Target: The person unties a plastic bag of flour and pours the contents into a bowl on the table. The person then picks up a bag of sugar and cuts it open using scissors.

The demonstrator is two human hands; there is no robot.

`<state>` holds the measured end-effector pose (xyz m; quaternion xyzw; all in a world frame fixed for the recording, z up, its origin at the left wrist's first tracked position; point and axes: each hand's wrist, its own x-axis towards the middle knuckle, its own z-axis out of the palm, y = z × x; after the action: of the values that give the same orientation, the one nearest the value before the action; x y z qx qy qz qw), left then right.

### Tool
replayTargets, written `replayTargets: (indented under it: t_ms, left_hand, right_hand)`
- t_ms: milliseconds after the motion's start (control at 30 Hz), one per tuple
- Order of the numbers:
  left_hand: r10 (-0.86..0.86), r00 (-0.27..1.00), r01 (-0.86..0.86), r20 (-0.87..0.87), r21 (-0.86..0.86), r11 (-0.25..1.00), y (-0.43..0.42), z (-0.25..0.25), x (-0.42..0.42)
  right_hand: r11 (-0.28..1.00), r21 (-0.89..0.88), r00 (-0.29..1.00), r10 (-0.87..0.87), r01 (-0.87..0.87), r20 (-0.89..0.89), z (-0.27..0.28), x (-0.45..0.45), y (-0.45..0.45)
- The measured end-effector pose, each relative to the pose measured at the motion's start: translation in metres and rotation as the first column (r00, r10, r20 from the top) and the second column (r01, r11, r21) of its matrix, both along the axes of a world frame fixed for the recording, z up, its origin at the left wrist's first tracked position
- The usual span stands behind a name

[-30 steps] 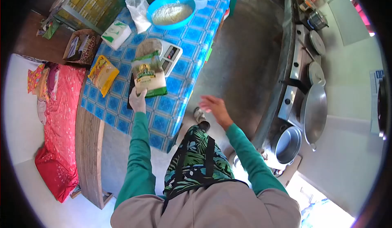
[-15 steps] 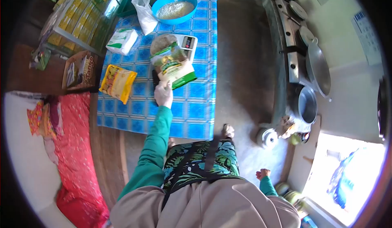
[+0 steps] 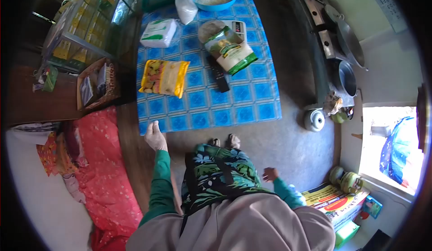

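My left hand (image 3: 155, 137), whitened as if with flour, is by the near left corner of the table, fingers stretched out and nothing visible in them. Low at my right side hangs my right hand (image 3: 270, 174), its fingers loosely apart and empty. A green-and-white bag (image 3: 231, 49) leans across a digital kitchen scale (image 3: 238, 27) and a dark remote control (image 3: 219, 75). To its left lies a yellow bag (image 3: 164, 78). A blue bowl (image 3: 215, 4) of white powder stands farther back, beside a clear plastic bag (image 3: 185, 3).
A white-and-green plastic packet (image 3: 159, 33) lies on the blue checked tablecloth (image 3: 204, 115). A glass cabinet (image 3: 85, 30) and a box (image 3: 95, 85) stand left. Stoves and pans (image 3: 347, 78) line the right. A lidded pot (image 3: 314, 120) sits on the floor.
My left hand has let go of the green-and-white bag and come back to the table's near left corner. The remote control is now more exposed. My right hand has shifted left in view.
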<state>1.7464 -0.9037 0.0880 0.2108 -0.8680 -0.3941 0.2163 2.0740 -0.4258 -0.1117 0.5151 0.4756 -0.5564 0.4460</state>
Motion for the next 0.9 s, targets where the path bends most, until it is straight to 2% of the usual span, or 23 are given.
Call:
replayTargets:
  t_ms: [67,100,167,200,233,267,300,333,367,400,467,500,533,567,600,633,667,700,733,767,800,867,900]
  left_hand:
    - [0.030,0.999,-0.028,0.030,-0.047,0.998,-0.035,-0.008,0.012]
    - [0.029,0.999,-0.027,0.042,-0.055,0.998,-0.053,-0.016,0.015]
    - [0.046,0.989,-0.038,0.143,-0.061,0.997,-0.090,-0.027,0.014]
    - [0.042,0.986,-0.035,0.160,-0.047,0.998,-0.113,-0.044,0.009]
    - [0.035,0.984,-0.029,0.176,-0.035,0.999,-0.138,-0.059,-0.002]
    - [0.057,0.972,-0.017,0.228,-0.174,0.985,-0.159,-0.063,-0.013]
    - [0.100,0.958,-0.011,0.271,-0.310,0.951,-0.177,-0.064,-0.033]
    - [0.087,0.965,-0.007,0.246,-0.308,0.951,-0.198,-0.066,-0.056]
    - [0.018,0.952,0.037,0.307,-0.171,0.985,-0.227,-0.068,-0.070]
    - [-0.057,0.931,0.070,0.360,-0.022,0.997,-0.253,-0.070,-0.081]
    - [-0.151,0.903,0.297,0.403,-0.328,0.897,-0.311,-0.068,-0.117]
    - [-0.088,0.928,0.209,0.361,-0.311,0.927,-0.339,-0.076,-0.133]
    - [-0.051,0.919,0.238,0.390,-0.449,0.861,-0.364,-0.064,-0.146]
    - [-0.005,0.912,0.262,0.409,-0.575,0.775,-0.384,-0.047,-0.164]
    - [0.074,0.914,0.237,0.399,-0.673,0.701,-0.406,-0.032,-0.182]
    - [0.114,0.937,0.141,0.331,-0.654,0.743,-0.421,-0.010,-0.191]
    - [0.071,0.989,0.051,0.126,-0.764,0.643,-0.461,-0.012,-0.208]
    - [0.173,0.914,0.108,0.367,-0.631,0.768,-0.462,0.037,-0.210]
    - [0.199,0.962,-0.002,0.189,-0.720,0.693,-0.506,0.022,-0.225]
    - [0.252,0.934,-0.015,0.254,-0.676,0.737,-0.493,0.073,-0.219]
    - [0.326,0.922,-0.059,0.210,-0.756,0.652,-0.510,0.089,-0.225]
    - [0.481,0.863,-0.196,0.154,-0.776,0.599,-0.528,0.137,-0.238]
    - [0.544,0.829,-0.239,0.133,-0.794,0.559,-0.544,0.154,-0.248]
  right_hand:
    - [0.978,0.208,1.000,-0.001,0.004,-0.012,-0.014,-0.002,0.009]
    - [0.967,0.251,0.997,0.050,-0.035,-0.054,-0.017,-0.010,0.014]
    - [0.937,0.331,0.938,0.009,0.114,-0.347,-0.008,-0.027,0.005]
    - [0.877,0.374,0.926,-0.177,0.303,-0.334,0.007,-0.051,-0.013]
    - [0.858,0.390,0.918,-0.203,0.334,-0.340,-0.001,-0.067,-0.027]
    - [0.838,0.405,0.910,-0.227,0.365,-0.348,-0.011,-0.081,-0.041]
    - [0.723,0.359,0.796,-0.451,0.591,-0.403,-0.015,-0.104,-0.065]
    - [0.700,0.356,0.769,-0.448,0.619,-0.457,-0.016,-0.124,-0.094]
    - [0.682,0.364,0.752,-0.435,0.634,-0.495,-0.012,-0.137,-0.129]
    - [0.732,0.295,0.757,-0.442,0.614,-0.480,-0.005,-0.151,-0.162]
    - [0.906,0.115,0.858,-0.337,0.408,-0.387,0.010,-0.177,-0.219]
    - [0.974,0.078,0.864,-0.151,0.214,-0.479,0.020,-0.180,-0.246]
    - [0.996,0.065,0.867,-0.018,0.058,-0.497,0.031,-0.186,-0.266]
    - [0.996,0.066,0.865,-0.013,0.053,-0.501,0.040,-0.188,-0.284]
    - [0.986,0.164,0.850,0.111,-0.029,-0.515,0.047,-0.189,-0.297]
    - [0.957,0.265,0.822,0.244,-0.118,-0.515,0.053,-0.189,-0.302]
    - [0.959,0.281,0.843,0.176,-0.031,-0.509,0.053,-0.184,-0.302]
    - [0.956,0.283,0.840,0.212,-0.074,-0.500,0.041,-0.169,-0.293]
    - [0.977,0.158,0.838,-0.037,0.146,-0.545,0.023,-0.150,-0.277]
    - [0.933,0.027,0.776,-0.281,0.358,-0.564,0.003,-0.131,-0.260]
    - [0.896,0.081,0.782,-0.333,0.436,-0.527,-0.017,-0.104,-0.247]
    - [0.791,0.195,0.764,-0.445,0.580,-0.468,-0.053,-0.055,-0.223]
    - [0.838,0.282,0.828,-0.302,0.467,-0.473,-0.024,-0.038,-0.225]
